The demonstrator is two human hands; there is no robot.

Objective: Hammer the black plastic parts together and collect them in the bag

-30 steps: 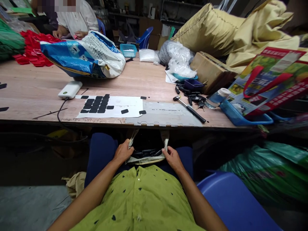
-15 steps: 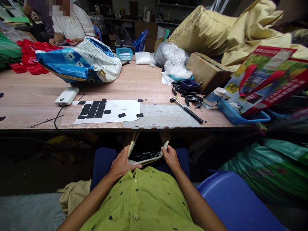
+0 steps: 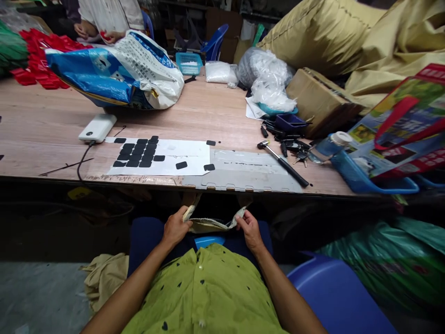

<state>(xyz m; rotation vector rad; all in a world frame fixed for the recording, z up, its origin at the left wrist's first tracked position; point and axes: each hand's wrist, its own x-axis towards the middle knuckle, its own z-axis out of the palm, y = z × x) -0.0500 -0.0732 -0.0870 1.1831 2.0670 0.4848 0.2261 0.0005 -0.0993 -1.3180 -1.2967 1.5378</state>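
Note:
Between my knees, below the table's front edge, a pale cloth-like bag [image 3: 208, 226] is held by its rim. My left hand [image 3: 176, 227] is closed on the rim's left side. On the right side, my right hand [image 3: 250, 230] pinches the rim between thumb and fingers. The bag's mouth is pulled apart, and its inside is dark and mostly hidden. Above it on the table [image 3: 194, 104] lies a white sheet [image 3: 184, 150] with rows of black rounded pieces [image 3: 139, 153]. A hammer [image 3: 283, 163] rests to the right of the sheet.
A white power bank [image 3: 98, 128] with a black cable lies at left, before a blue-and-white sack [image 3: 104, 74]. At right stand a water bottle [image 3: 328, 147] and a blue tray [image 3: 375, 178]. A blue chair [image 3: 340, 287] is beside me. Across the table, a person's hands [image 3: 111, 36] work near red ribbons.
Both hands have lifted the bag's near rim, so the dark pieces inside are now mostly hidden. My left hand has closed from a spread grip. The view has tilted down.

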